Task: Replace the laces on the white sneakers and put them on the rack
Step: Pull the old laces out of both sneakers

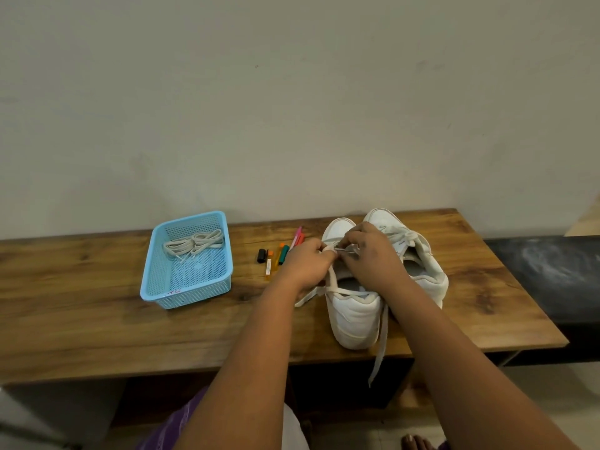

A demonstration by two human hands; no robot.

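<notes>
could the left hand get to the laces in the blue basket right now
Probably yes, once it lets go. The left hand is pinching the lace on the nearer sneaker. The basket is open-topped on its side, the spare laces lie uncovered, and only bare tabletop lies between.

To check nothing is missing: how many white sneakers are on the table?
2. One sneaker stands nearest the table's front edge, under both hands. The other sneaker stands just right of it, partly behind the right hand.
</notes>
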